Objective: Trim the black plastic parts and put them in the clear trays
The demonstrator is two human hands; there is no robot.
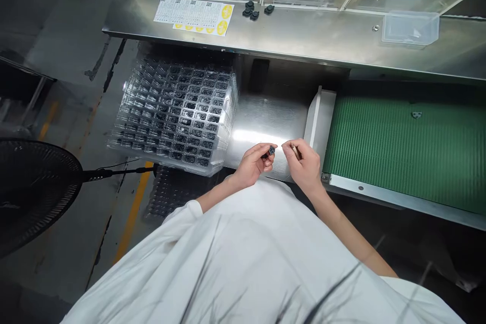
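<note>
My left hand (253, 164) is closed around a small black plastic part (271, 150), pinched between thumb and fingers. Close by on the right, my right hand (304, 164) is curled around a thin, light brown, pen-like tool (295, 151); its exact kind is hard to make out. A narrow gap separates the two hands above the shiny metal work surface (271, 116). To the left stands a stack of clear plastic trays (224, 134), the top one's pockets holding black parts in its right-hand columns.
On the right runs a green conveyor belt (402, 152) bearing a small grey piece (416, 115), with a white guide (319, 116) at its near end. Along the metal shelf (322, 35) lie label sheets (195, 15), several black parts (250, 11) and a clear box (410, 29). A black fan (38, 192) stands left.
</note>
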